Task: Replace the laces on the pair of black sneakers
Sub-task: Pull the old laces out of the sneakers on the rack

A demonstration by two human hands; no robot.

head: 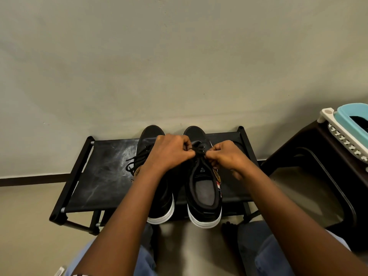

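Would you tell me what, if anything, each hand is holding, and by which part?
Both hands pinch the black lace of the right sneaker, over its eyelets: the left hand on the left strand, the right hand on the right strand.

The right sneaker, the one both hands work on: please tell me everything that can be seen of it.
The right sneaker is black, fabric-like, with a thick white sole and a grey insole showing through its open mouth. It stands upright on the black shoe rack, toe toward the wall, beside the other sneaker. A colourful patch shows on its outer side. The left hand and right hand each pinch its black lace over the eyelets.
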